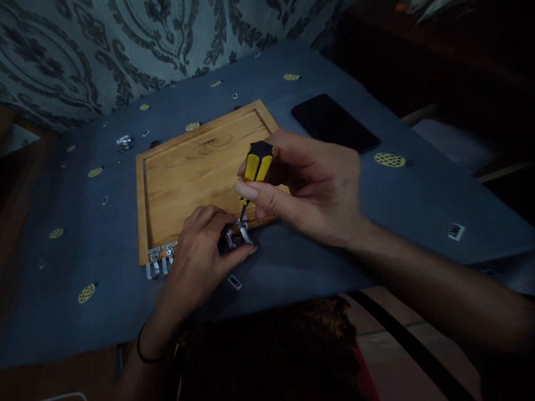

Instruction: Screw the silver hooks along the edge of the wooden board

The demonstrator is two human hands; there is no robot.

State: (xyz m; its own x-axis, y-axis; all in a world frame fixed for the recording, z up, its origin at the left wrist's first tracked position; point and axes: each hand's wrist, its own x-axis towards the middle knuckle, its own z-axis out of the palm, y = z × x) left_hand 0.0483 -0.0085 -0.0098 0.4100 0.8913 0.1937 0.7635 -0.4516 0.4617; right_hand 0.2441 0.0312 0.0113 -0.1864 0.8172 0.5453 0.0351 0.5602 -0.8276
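Note:
My right hand (311,186) is closed round the yellow and black handle of a small screwdriver (258,161). Its thin shaft points down, with the tip at the mounting plate of a silver metal hook (244,232) on the near edge of a wooden board (200,172). My left hand (200,250) lies over that edge, its index finger by the plate and its thumb against the hook's lower end, pinching it. More metal hooks (154,263) sit along the board's edge to the left of my left hand. Any screw under the tip is too small to make out.
A dark blue cloth (292,273) with yellow pineapple prints covers the table. Behind my right hand lies a black phone (334,121). Small shiny metal pieces (124,142) lie left of the board. A patterned curtain (167,39) hangs at the back.

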